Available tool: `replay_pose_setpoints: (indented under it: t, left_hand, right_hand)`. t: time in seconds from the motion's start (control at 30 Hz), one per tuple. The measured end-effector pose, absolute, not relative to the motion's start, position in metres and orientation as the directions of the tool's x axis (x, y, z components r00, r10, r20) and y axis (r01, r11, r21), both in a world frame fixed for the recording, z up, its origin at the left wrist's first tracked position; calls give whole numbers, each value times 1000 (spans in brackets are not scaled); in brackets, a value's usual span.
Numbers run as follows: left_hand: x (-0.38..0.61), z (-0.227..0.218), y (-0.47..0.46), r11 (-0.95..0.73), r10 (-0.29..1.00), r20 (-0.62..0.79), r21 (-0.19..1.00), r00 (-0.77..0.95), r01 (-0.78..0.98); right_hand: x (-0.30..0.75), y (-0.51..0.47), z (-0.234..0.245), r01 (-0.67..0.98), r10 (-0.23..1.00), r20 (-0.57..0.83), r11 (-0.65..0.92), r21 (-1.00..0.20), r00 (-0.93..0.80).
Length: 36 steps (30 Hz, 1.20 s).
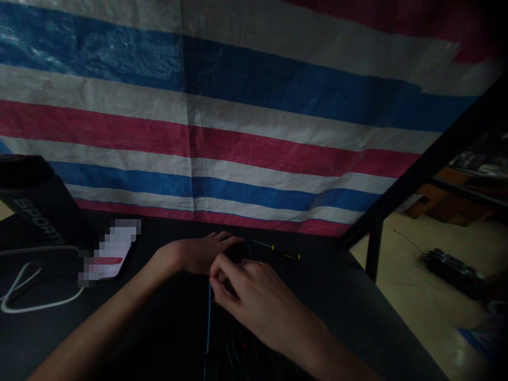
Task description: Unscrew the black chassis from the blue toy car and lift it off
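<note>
A black object with a thin blue edge [209,317] lies in front of me, its shape mostly lost in the dark. Over its far end bends my left hand [204,254], fingers reaching to the right and curving around it. Closer to me is my right hand [254,291], thumb and forefinger pinched together above the object. Whatever sits between those fingertips is hidden. A small screwdriver [286,254] with a black and yellow handle rests on the dark table [317,296], just beyond my hands and to the right.
On the left are a phone [113,251], a white cable [43,308] and a black box [35,206] lettered SPORT. A striped plastic sheet [246,143] hangs behind the table. Past the table's right edge, a dark device [452,271] lies on the floor [400,296].
</note>
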<state>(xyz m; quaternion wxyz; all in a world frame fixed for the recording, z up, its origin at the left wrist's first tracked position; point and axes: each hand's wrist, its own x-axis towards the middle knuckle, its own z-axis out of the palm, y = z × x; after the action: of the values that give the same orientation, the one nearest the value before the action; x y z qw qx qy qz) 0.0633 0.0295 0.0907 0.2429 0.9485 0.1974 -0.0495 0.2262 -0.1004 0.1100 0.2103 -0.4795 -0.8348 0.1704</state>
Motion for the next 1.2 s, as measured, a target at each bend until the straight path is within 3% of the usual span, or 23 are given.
replay_pose_setpoints:
  t: [0.27,0.5,0.63,0.77,0.9,1.03,1.2]
  left_hand:
    - [63,88,30,-835,334,-121,423,935,352]
    - [68,95,25,-846,359,-230,329,905,419]
    - [68,98,22,-860,372,-234,278,898,428]
    - [67,96,24,-872,361,-231,260,903,415]
    - [68,90,28,-895,327,-243,230,913,382]
    - [66,89,29,-894,321,-216,252,922,370]
    - [65,97,24,-893,343,-230,221,911,392]
  right_hand:
    - [236,-96,120,599,799,262,586,-546,-542]
    - [232,-92,113,720,846,194,527,-450,-497]
    - [236,-90,113,620,776,246,617,-485,-580]
    - [235,-88,111,611,753,326,656,-443,-572]
    - [234,-86,109,665,798,285,601,-444,-531]
    - [237,-84,112,575,768,294,627,-525,-568]
    - [237,-82,112,550,723,342,684,-479,-600]
